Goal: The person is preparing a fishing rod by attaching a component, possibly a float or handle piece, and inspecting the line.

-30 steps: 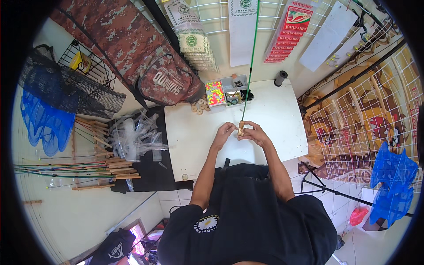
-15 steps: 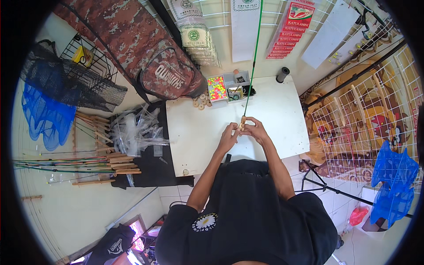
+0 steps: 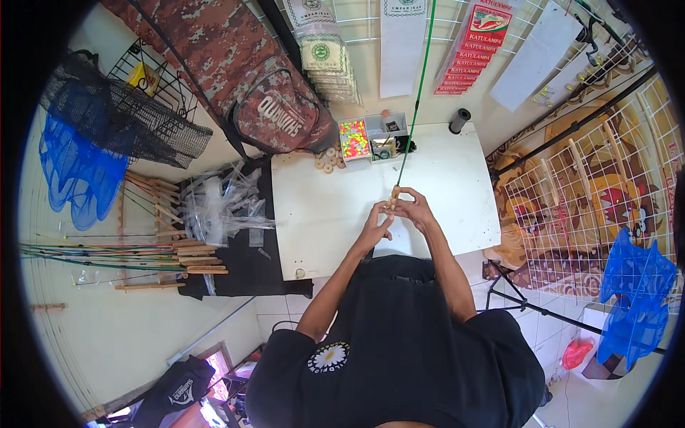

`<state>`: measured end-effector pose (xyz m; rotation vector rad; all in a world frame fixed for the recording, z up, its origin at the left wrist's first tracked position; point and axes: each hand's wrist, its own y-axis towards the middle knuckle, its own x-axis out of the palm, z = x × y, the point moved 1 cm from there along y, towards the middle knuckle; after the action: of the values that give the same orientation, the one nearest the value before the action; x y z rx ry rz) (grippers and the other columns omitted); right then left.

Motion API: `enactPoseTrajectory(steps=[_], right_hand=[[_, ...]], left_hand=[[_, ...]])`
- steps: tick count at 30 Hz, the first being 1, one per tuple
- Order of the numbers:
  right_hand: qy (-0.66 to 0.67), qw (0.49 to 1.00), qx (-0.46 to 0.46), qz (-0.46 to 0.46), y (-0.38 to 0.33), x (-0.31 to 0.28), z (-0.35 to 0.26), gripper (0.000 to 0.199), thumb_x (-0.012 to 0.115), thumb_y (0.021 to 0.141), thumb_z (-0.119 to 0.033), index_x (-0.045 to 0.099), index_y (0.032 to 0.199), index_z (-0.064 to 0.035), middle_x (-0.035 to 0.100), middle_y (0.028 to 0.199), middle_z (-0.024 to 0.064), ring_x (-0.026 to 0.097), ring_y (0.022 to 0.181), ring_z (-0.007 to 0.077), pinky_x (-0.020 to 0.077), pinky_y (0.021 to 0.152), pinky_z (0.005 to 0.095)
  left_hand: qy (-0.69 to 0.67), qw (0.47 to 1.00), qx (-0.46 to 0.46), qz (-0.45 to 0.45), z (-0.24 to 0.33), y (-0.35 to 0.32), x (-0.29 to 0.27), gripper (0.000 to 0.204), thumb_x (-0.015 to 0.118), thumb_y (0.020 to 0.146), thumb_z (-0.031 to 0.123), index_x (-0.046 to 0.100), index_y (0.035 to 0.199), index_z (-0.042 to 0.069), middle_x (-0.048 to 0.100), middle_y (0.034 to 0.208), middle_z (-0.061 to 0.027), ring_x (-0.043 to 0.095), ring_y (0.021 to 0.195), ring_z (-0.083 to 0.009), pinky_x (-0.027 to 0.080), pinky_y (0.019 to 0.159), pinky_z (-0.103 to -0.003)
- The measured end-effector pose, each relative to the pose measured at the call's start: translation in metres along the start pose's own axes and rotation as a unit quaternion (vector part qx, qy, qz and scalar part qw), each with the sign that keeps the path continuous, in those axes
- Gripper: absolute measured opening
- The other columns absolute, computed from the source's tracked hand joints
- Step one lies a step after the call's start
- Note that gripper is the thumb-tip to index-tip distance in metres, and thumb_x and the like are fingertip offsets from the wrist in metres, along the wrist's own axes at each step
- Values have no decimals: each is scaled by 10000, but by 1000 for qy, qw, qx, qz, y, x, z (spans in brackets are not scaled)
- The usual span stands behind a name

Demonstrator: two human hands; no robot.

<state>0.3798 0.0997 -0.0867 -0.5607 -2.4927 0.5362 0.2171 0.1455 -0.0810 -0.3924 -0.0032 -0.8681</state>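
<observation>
A thin green fishing rod (image 3: 416,107) rises from my hands over the white tabletop and up past the wall. Its short light-wood handle (image 3: 395,194) is between my hands, near the table's front edge. My right hand (image 3: 416,212) is closed on the handle, thumb and forefinger pinching it from the right. At its lower end, the bent fingers of my left hand (image 3: 374,227) meet the handle, with the thumb a little apart below. Small pale pieces show among the fingertips, too small to make out.
On the white table (image 3: 328,221) are a grey divided box (image 3: 387,123) with bright beads, cork-coloured rings (image 3: 330,160) and a dark cylinder (image 3: 459,120). A camouflage bag (image 3: 278,107) leans at the back left. Wooden-handled rods (image 3: 200,260) and plastic sleeves (image 3: 217,207) lie left.
My left hand's fingers have shifted slightly toward the handle's lower end, the thumb standing further apart. The right hand keeps its hold. The whole view has shifted slightly.
</observation>
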Motion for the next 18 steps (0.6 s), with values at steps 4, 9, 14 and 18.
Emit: enactPoseTrajectory(steps=[4, 9, 14, 18], right_hand=[[4, 1000, 6, -20, -2, 3, -2, 393, 670, 849, -15, 520, 1213, -4, 642, 992, 192, 688, 868, 283, 598, 807, 369], [-28, 999, 27, -25, -7, 1, -10, 395, 687, 843, -36, 531, 1205, -13, 658, 957, 172, 692, 865, 263, 597, 792, 351], [-62, 998, 16, -15, -3, -1, -7, 381, 691, 849, -73, 540, 1195, -21, 666, 982, 169, 693, 874, 257, 602, 790, 357], [-27, 999, 11, -14, -5, -5, -7, 380, 685, 854, -72, 536, 1200, -19, 663, 983, 179, 693, 871, 275, 601, 796, 369]], left_hand=[[-22, 999, 25, -24, -7, -2, -2, 549, 560, 953, 203, 260, 1392, 67, 342, 1312, -177, 622, 699, -201, 549, 571, -281], [-47, 994, 81, -54, -13, -8, 2, 531, 528, 962, 151, 278, 1422, 59, 311, 1345, -167, 644, 784, -238, 585, 653, -300], [-9, 990, 106, -90, -22, -13, -8, 545, 509, 969, 133, 282, 1457, 45, 304, 1438, -145, 671, 890, -256, 546, 815, -344], [-80, 992, 41, -89, -18, -28, -16, 485, 488, 984, 175, 347, 1428, 40, 405, 1430, -162, 655, 1021, -284, 480, 943, -374]])
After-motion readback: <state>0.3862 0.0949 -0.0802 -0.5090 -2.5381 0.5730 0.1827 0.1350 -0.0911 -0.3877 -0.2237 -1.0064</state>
